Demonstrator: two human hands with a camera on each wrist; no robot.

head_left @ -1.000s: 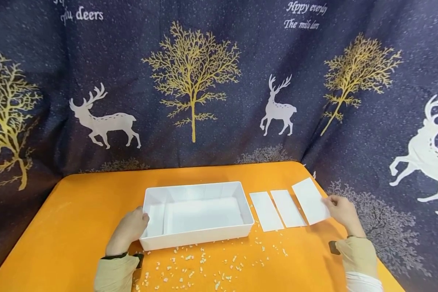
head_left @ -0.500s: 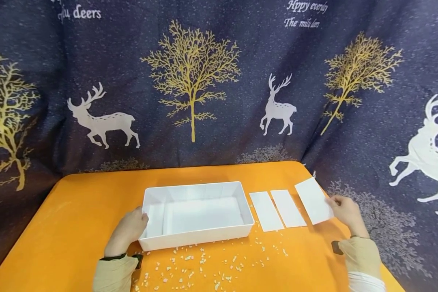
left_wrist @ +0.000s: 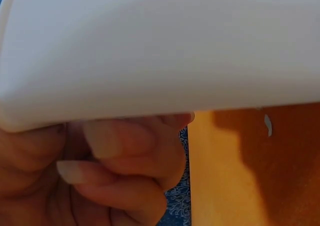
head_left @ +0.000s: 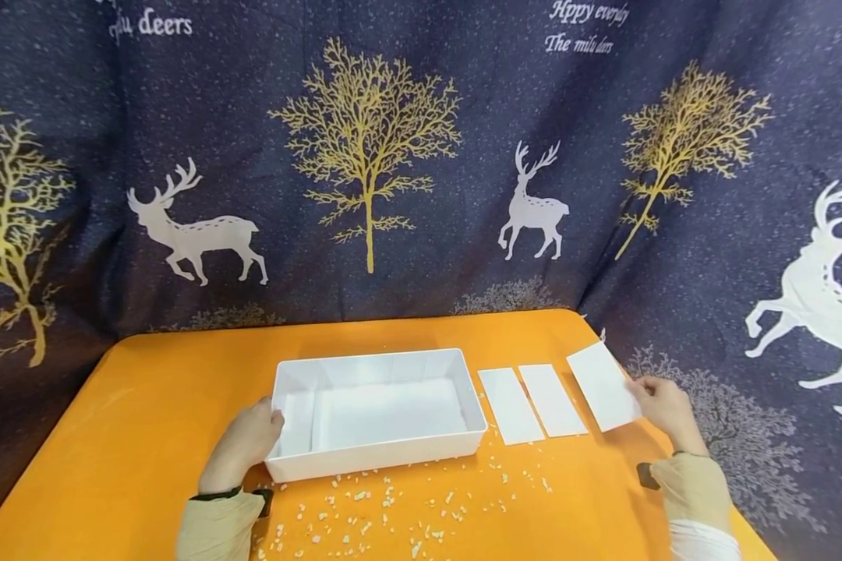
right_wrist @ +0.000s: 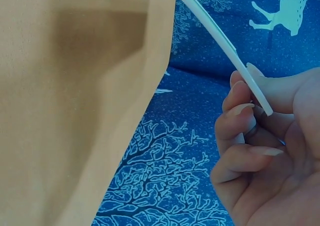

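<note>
A white rectangular box (head_left: 372, 456) stands on the orange table, with an upright divider (head_left: 316, 421) across its inside near the left end. My left hand (head_left: 249, 438) grips the box's left wall; in the left wrist view its curled fingers (left_wrist: 125, 181) show just below the box's white side (left_wrist: 165, 51). At the right, my right hand (head_left: 665, 407) pinches a thin white rectangular panel (head_left: 602, 383) by its right edge, and the panel is tilted. Seen edge-on in the right wrist view, the panel (right_wrist: 227, 48) lies between thumb and fingers and looks slightly bent.
Two more white panels, a left one (head_left: 511, 407) and a right one (head_left: 553, 400), lie flat side by side right of the box. Small pale scraps (head_left: 361, 496) are scattered on the table (head_left: 147, 436) in front. A dark curtain (head_left: 421, 296) with deer and trees hangs behind.
My right hand has shifted slightly right with its panel, away from the two flat ones, then stayed still over the last half second. The left hand and the box look nearly unchanged.
</note>
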